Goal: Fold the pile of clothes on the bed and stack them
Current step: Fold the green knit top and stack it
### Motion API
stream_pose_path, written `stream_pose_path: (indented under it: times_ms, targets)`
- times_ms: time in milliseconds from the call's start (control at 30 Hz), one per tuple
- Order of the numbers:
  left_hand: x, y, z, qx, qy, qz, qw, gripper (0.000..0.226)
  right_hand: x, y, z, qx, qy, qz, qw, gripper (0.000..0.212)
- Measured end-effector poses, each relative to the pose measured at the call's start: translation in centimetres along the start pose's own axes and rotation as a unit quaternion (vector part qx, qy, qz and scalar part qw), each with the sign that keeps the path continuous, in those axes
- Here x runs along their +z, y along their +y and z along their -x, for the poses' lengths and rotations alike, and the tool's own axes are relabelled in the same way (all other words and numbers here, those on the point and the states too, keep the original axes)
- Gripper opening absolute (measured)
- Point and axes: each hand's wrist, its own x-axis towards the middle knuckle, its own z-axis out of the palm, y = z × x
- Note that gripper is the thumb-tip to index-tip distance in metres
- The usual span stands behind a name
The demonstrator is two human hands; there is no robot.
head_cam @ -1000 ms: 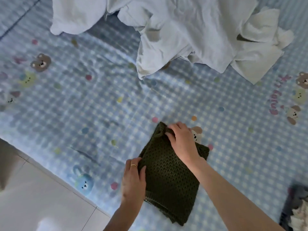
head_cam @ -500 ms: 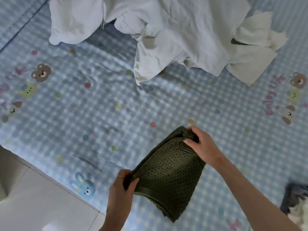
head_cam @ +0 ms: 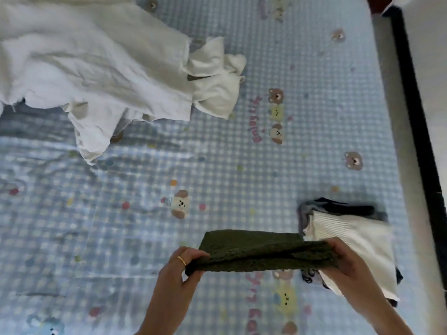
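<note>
Both hands, the left hand (head_cam: 183,262) and the right hand (head_cam: 348,257), grip the folded green sweater (head_cam: 261,252) above the bed (head_cam: 217,165), right beside the small stack (head_cam: 350,235). Farther back, the white pile (head_cam: 96,68) looks unfolded, so lots remains.

A black bed frame edge (head_cam: 416,112) runs along the right (beside it, a pale floor (head_cam: 430,56)).
</note>
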Motion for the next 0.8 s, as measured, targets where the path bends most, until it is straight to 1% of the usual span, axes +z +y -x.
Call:
stream_pose_path:
  times_ms: [133,267,367,433,500,600,667,767,800]
  targets:
    - [5.8,3.7,0.3,0.009,-0.051,-0.007,0.999,0.041,-6.8,2.3,3.2,0.025,0.063,-0.008,0.998,0.022]
    - [11.5,7.2,0.1,-0.002,-0.119,0.024,0.993,0.034,-13.7,5.0,5.1,0.037,0.128,-0.013,0.991,0.030]
    - [16.7,9.2,-1.8,-0.045,-0.151,0.082,0.984,0.030,-18.3,7.4,4.5,0.034,0.146,-0.043,0.988,0.007]
    - [21.0,9.9,-4.2,-0.057,-0.149,0.100,0.982,0.023,-21.0,9.2,2.2,0.040,0.177,-0.039,0.983,0.008]
    - [25.2,10.0,-7.5,-0.068,-0.141,0.097,0.983,0.015,-22.7,11.0,-1.5,0.037,0.213,0.002,0.976,0.010]
    - [30.0,9.1,-13.2,-0.099,-0.109,0.090,0.985,0.012,-23.4,14.3,-8.6,0.041,0.217,0.051,0.974,0.008]
    - [32.1,8.4,-16.2,-0.102,-0.084,0.053,0.990,0.012,-23.2,16.5,-12.6,0.059,0.212,0.082,0.972,0.011]
    - [33.0,8.0,-18.1,-0.101,-0.050,0.015,0.994,0.007,-23.2,17.5,-15.4,0.085,0.247,0.106,0.959,0.021]
    - [33.2,8.0,-17.9,-0.100,-0.039,-0.003,0.994,0.013,-23.2,17.5,-15.5,0.092,0.259,0.109,0.955,0.023]
